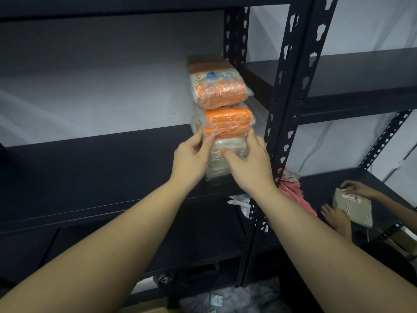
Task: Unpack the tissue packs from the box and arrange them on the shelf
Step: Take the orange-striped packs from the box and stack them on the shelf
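Observation:
A stack of plastic-wrapped tissue packs stands at the right end of a dark shelf (pixel 94 163). The top pack (pixel 220 86) is orange and tilted, the middle pack (pixel 228 122) is orange, and the bottom pack (pixel 225 163) is pale. My left hand (pixel 191 159) grips the left side of the stack where the middle and bottom packs meet. On the right side, my right hand (pixel 248 163) holds the bottom pack, its thumb across the front. The box is not in view.
A black perforated upright (pixel 284 105) stands right beside the stack. On the lower right shelf another person's hands (pixel 338 213) handle a beige pack (pixel 352 206). Pink cloth items (pixel 291 188) lie near the upright. Bags and cardboard sit on the floor below.

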Tool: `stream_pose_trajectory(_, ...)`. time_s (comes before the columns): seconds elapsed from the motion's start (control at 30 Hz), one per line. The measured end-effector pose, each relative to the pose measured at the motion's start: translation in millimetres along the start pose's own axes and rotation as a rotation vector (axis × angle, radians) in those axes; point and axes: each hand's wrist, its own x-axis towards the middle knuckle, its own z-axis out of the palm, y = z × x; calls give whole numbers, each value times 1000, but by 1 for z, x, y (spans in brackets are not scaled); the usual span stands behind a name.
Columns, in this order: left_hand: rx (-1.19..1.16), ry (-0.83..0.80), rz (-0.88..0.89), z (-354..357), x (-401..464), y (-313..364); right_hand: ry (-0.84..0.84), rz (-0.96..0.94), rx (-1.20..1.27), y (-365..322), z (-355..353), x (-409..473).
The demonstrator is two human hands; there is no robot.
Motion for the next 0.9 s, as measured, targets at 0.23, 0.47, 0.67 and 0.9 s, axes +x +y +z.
stream_pose_trajectory(0.23, -87, 14, -47, 0, 3, -13, -26, 33, -10, 2, 0, 4)
stream_pose_trajectory(0.47, -138, 20, -48, -1, 5, -19, -26, 37, -31, 0, 1, 7)
stream_pose_trajectory(0.67, -123, 7, -38, -7, 7, -14, 24, 23, 12, 2, 1, 3)
stream_pose_trajectory(0.9, -87, -10, -35, -8, 6, -12, 44, 22, 109, 4, 3, 0)
